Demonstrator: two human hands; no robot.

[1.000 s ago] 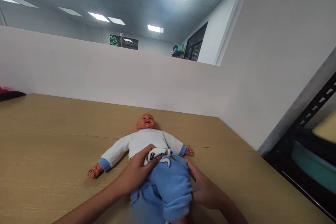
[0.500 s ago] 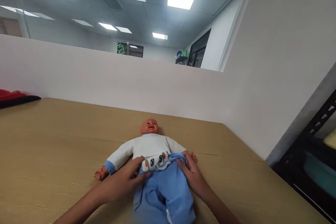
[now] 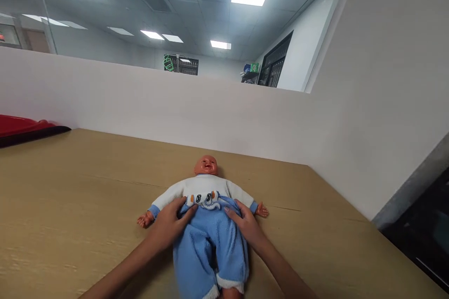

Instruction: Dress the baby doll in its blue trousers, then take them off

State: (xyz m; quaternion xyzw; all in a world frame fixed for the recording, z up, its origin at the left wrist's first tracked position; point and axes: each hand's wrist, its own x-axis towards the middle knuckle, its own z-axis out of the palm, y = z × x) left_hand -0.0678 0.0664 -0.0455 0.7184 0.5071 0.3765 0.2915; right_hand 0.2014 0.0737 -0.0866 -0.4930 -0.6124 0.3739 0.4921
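A baby doll (image 3: 206,167) lies on its back on the wooden table (image 3: 70,196), head away from me. It wears a white top with blue cuffs and light blue fleece trousers (image 3: 209,247). My left hand (image 3: 170,222) grips the trousers' waistband at the doll's left side. My right hand (image 3: 245,223) grips the waistband at the other side. The waistband sits up at the doll's chest, over a printed animal patch. The doll's arms are spread out to both sides.
A white partition (image 3: 140,103) runs along the table's far edge and a white wall (image 3: 379,103) closes the right side. A red and black object (image 3: 21,128) lies at the far left. A dark metal shelf (image 3: 421,243) stands at the right.
Both hands have pulled the blue trousers' waistband further up the doll's body, from the belly to the chest. The trouser legs now lie straighter, and the view has tilted slightly.
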